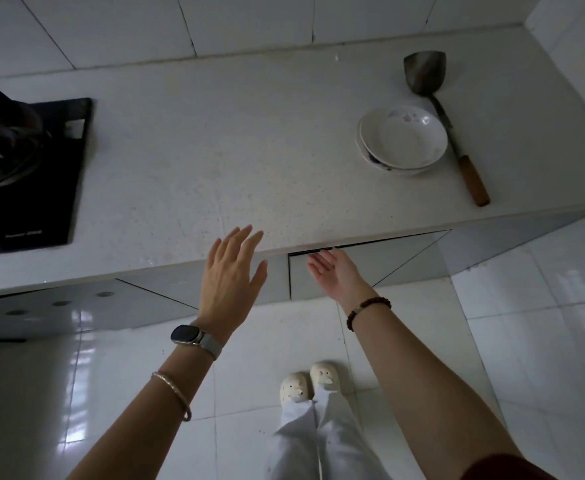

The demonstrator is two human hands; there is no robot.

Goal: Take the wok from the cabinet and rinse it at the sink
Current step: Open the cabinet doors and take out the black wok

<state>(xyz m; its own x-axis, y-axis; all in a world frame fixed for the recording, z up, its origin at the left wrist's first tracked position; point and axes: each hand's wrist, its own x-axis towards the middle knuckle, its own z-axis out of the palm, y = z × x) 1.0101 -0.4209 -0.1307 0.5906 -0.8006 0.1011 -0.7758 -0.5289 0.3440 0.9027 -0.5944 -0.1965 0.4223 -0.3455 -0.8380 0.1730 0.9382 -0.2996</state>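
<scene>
stove: left on counter | two stacked bowls: right | spatula: just beside bowls, wooden handle toward counter edge

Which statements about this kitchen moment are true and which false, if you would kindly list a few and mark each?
1. Both hands, the left hand and the right hand, are open and hold nothing. True.
2. The wok already sits on the counter. False: no wok is in view; the counter holds stacked bowls and a spatula.
3. The right hand reaches toward the top edge of a cabinet door below the counter. True.
4. The spatula lies beside the stove. False: it lies right of the bowls, far from the stove.
</scene>
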